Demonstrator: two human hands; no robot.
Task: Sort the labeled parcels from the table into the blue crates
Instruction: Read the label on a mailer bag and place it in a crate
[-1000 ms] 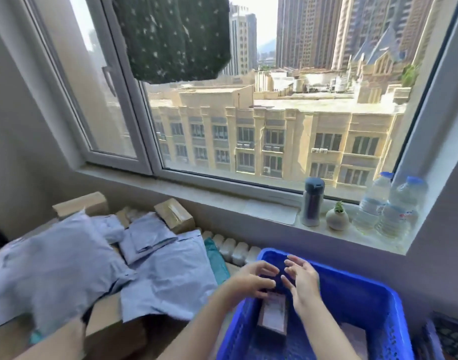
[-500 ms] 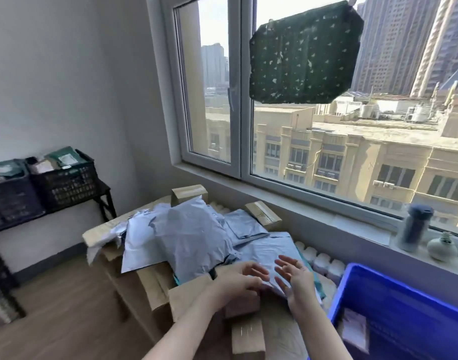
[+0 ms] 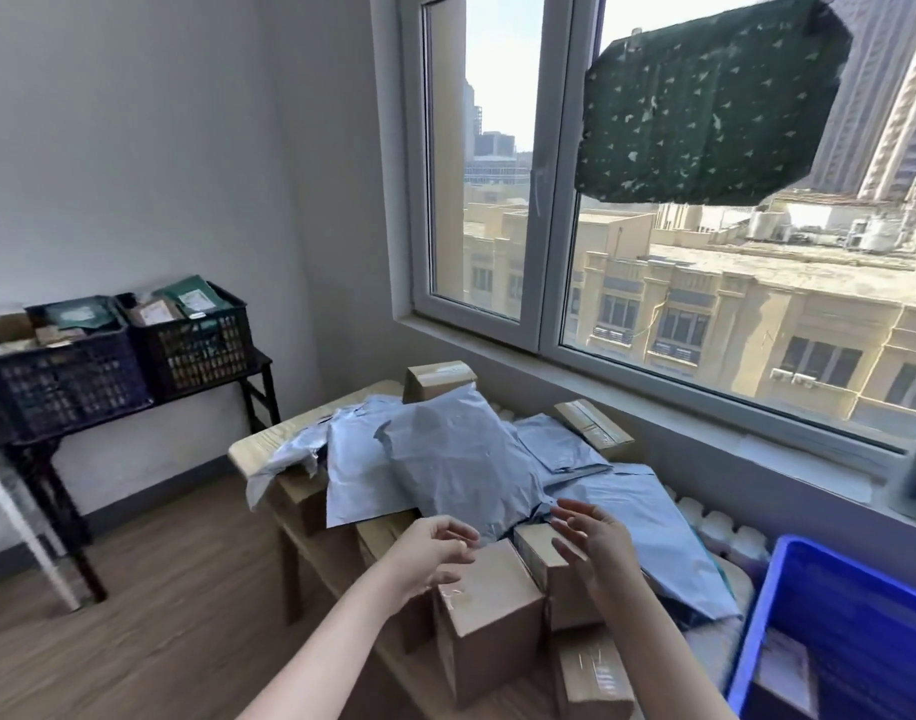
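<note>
Though closer before, left hand (image 3: 435,556) and right hand (image 3: 598,550) hover apart.

The table (image 3: 290,563) is covered with parcels. Several grey-blue plastic mailer bags (image 3: 461,459) are piled flat, one over another, across its middle. A brown cardboard box (image 3: 489,631), sealed with clear tape, is stood at the near edge, and a second box (image 3: 567,579) is set against it on the right. A small box (image 3: 437,379) is seen at the far edge. The blue crate (image 3: 856,610) is placed just beside the right end, and one parcel (image 3: 783,672) is laid inside it.
</note>
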